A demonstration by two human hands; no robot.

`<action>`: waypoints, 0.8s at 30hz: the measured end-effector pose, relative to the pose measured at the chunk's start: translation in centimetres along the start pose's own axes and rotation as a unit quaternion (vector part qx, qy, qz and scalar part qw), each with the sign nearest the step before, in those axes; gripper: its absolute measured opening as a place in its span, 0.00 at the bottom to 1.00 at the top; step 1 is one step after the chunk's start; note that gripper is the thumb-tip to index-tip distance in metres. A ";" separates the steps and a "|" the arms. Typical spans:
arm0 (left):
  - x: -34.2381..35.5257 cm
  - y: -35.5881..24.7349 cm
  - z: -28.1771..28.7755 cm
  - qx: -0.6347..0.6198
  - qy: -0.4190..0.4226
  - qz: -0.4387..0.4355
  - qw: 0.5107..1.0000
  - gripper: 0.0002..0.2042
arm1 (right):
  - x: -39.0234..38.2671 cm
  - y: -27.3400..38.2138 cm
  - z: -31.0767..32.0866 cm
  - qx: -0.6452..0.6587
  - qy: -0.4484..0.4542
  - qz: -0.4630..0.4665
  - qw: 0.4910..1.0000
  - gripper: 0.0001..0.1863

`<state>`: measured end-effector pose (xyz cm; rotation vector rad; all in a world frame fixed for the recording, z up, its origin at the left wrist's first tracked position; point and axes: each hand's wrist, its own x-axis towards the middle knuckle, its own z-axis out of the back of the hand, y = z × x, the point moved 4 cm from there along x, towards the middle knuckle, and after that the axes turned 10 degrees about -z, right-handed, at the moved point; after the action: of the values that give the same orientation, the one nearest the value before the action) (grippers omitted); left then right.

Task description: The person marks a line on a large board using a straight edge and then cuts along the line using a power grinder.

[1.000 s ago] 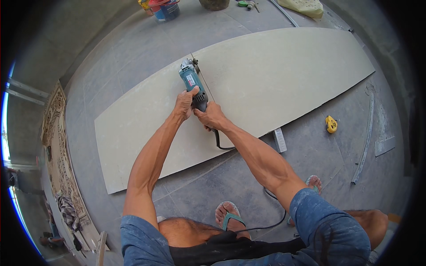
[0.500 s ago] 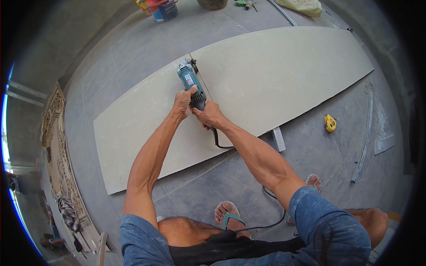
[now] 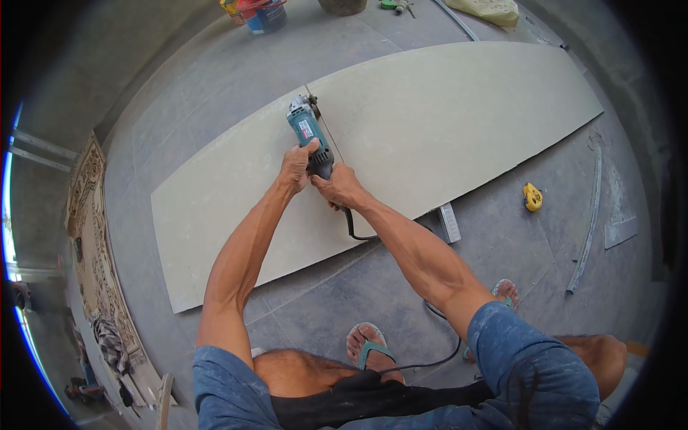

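A teal and black angle grinder point(image 3: 307, 131) is held over a long pale board point(image 3: 437, 115) that lies on the tiled floor. My left hand point(image 3: 294, 165) is closed round the grinder's body from the left. Behind it, my right hand point(image 3: 340, 186) grips the black rear end, where the power cord point(image 3: 351, 223) comes out and loops under my right forearm. The grinder's disc point(image 3: 313, 102) stands on edge near the board's far edge. From there a thin straight cut line point(image 3: 331, 136) runs toward my right hand.
A yellow tape measure point(image 3: 532, 197) and metal strips point(image 3: 589, 222) lie on the floor at right. A metal channel piece point(image 3: 449, 223) sticks out under the board's near edge. Buckets point(image 3: 264, 16) stand at the far side. A patterned rug point(image 3: 100, 258) lies at left. My sandalled foot point(image 3: 368, 347) is near the cord.
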<state>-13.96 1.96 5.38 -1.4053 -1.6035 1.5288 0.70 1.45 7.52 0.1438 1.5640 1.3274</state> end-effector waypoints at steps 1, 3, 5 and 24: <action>0.0 0.0 0.0 0.000 0.000 0.000 1.000 0.19 | 0.0 0.0 0.0 0.000 0.000 0.004 1.000 0.18; -0.1 0.0 0.0 -0.009 0.002 0.001 1.000 0.19 | -0.1 -0.1 0.0 0.000 0.000 0.007 1.000 0.18; 0.0 0.2 0.1 -0.011 0.002 0.003 1.000 0.19 | -0.2 -0.1 -0.1 0.002 -0.002 0.001 1.000 0.18; -0.8 0.6 0.1 -0.002 0.002 -0.002 1.000 0.19 | -0.8 -0.8 -0.3 -0.006 0.003 0.002 1.000 0.19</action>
<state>-13.59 1.11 4.98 -1.4060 -1.6062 1.5216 1.26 0.40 7.32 0.1352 1.5614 1.3409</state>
